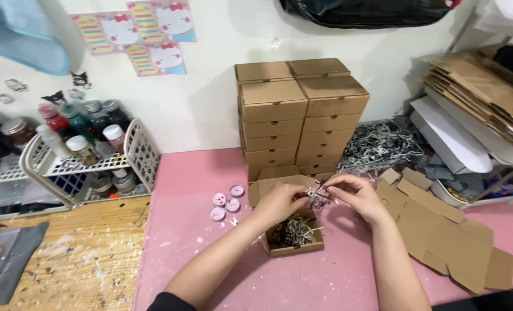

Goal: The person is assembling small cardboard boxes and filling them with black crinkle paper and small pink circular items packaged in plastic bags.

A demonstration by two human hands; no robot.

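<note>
Crowding pink tabletop [199, 190]: stacked boxes [299, 115]

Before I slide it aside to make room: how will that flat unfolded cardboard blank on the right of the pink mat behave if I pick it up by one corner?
The cardboard blank looks thin and creased, so it would probably sag and fold at its flaps. It likely weighs little. Lying flat on the pink mat, it should slide easily.

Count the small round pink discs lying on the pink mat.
4 pink discs, clustered left of the open box and the left hand: one upper right, one upper left, one middle, one lowest. Others may be hidden.
</note>
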